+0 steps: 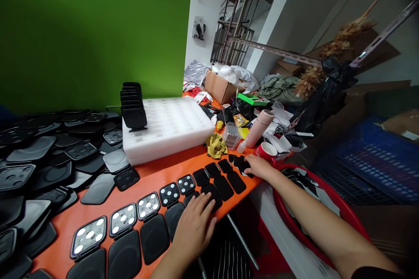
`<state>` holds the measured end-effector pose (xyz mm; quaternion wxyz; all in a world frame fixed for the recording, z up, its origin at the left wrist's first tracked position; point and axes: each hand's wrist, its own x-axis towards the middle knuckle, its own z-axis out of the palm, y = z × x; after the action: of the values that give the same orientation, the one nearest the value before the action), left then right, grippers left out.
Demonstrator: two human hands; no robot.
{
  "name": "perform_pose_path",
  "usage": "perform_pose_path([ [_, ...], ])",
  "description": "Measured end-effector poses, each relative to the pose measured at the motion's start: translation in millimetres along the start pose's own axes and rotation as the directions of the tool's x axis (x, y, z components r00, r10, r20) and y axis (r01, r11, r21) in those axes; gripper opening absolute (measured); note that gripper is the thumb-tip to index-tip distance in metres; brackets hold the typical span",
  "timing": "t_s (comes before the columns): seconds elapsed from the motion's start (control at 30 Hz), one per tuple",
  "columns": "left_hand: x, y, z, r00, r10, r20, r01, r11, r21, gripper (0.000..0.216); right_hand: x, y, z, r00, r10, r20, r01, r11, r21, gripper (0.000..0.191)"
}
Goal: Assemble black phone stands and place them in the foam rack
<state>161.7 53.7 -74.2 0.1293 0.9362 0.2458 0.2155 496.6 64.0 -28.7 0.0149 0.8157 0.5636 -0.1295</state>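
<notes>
In the head view, an orange table [170, 169] is seen with a row of open black cases [148, 205] laid out along its near edge. The lids nearer the left are dotted with white discs, while the ones farther right are plain black.

The left hand [196, 222] is laid palm down, fingers spread and released, on a black case [217, 195] near the middle of the row; nothing is grasped by it. The right hand [258, 166] is stretched out to the far right end of the row, where its fingertips rest on small black pieces [240, 163]. Whether one of them is pinched cannot be told.

A red cup [266, 151] stands just beside the right hand, and a pink bottle [260, 128] lies behind the cup. A crumpled yellow cloth [216, 144] and a small clear container [231, 135] are seen beyond the row.

Farther back, a white foam tray [173, 128] rests on the table, with black pieces stood upright [132, 107] in its left corner. A loose pile of black shells [49, 165] covers the table's left part. A red basin [340, 209] is seen under the right forearm, off the table's edge.
</notes>
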Motion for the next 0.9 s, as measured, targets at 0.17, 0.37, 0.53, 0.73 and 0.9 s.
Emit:
perform_pose_path([
  [0.17,-9,-4,-10,0.997,-0.082,0.013,0.082,0.996,0.019,0.038,-17,-3,-11,0.996,-0.014,-0.085,0.022,0.996,0.09,0.012],
  [0.37,-22,-10,-5,0.988,-0.15,0.032,0.147,0.985,0.09,0.052,-23,-72,-5,0.986,-0.165,0.007,0.148,0.906,0.396,0.026],
  [0.53,-22,-9,-2,0.983,-0.164,0.081,0.154,0.981,0.118,0.06,-10,-161,35,0.933,-0.348,0.093,0.227,0.768,0.6,0.027],
  [0.73,-20,-7,-6,0.97,-0.219,0.105,0.211,0.974,0.088,0.062,9,-187,54,0.893,-0.414,0.179,0.2,0.719,0.666,0.028],
  [0.9,-21,-8,-3,0.969,-0.222,0.109,0.215,0.974,0.069,0.063,9,-187,62,0.918,-0.367,0.153,0.196,0.753,0.628,0.027],
])
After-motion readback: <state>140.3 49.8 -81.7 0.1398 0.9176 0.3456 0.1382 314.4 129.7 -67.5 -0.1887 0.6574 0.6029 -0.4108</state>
